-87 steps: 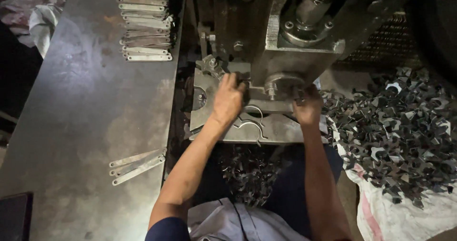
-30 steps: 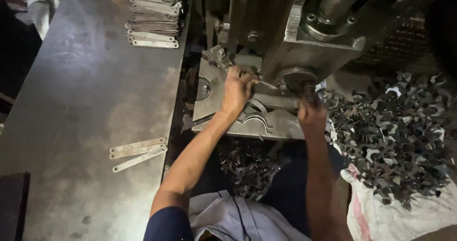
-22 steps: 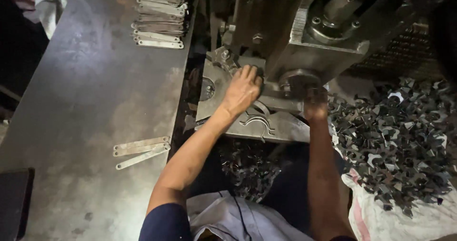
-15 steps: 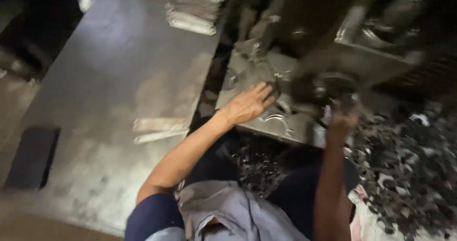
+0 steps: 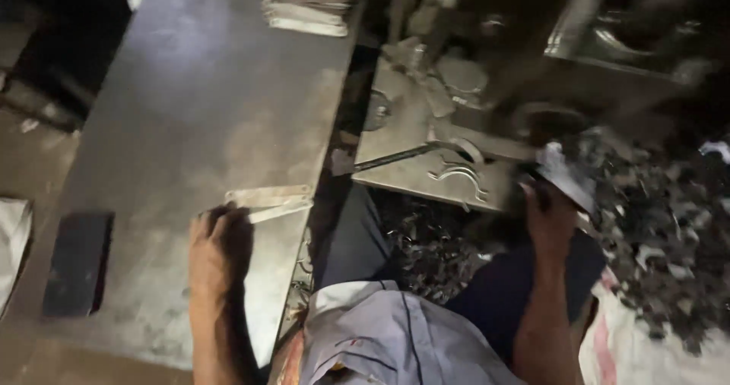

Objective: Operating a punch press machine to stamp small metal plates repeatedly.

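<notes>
A dim workshop, oily and grey; a broad steel bench (image 5: pixel 190 126) runs along the person's left, its sheet top scuffed to a dull shine, and a heavy press (image 5: pixel 578 43) looms dark over a die plate (image 5: pixel 411 164) straight ahead.

The left hand (image 5: pixel 217 252) lies palm-down on the bench, fingers (image 5: pixel 228 218) stretched forward and loosely spread, their tips touching a couple of flat metal strips (image 5: pixel 270 201) that sit near the bench's edge, close by the seat so they can be picked up without leaning; it closes on nothing that I can see. A further stack of strips (image 5: pixel 308 9), pale and thin, waits at the far end of the bench.

The right hand (image 5: pixel 551 218) is raised beside the die plate, curled round something pale and blurred (image 5: pixel 566 176); whether that is a stamped piece or a rag I cannot tell. Curved clip-shaped blanks (image 5: pixel 460 174) rest on the plate, just beside a thin rod (image 5: pixel 395 157). To the right, a heap of stampings (image 5: pixel 654 225), small, jagged and dark, spills over a white sack (image 5: pixel 631 347) laid under it, likely to catch them. A dark flat block (image 5: pixel 76 263) lies on the bench's near left.
</notes>
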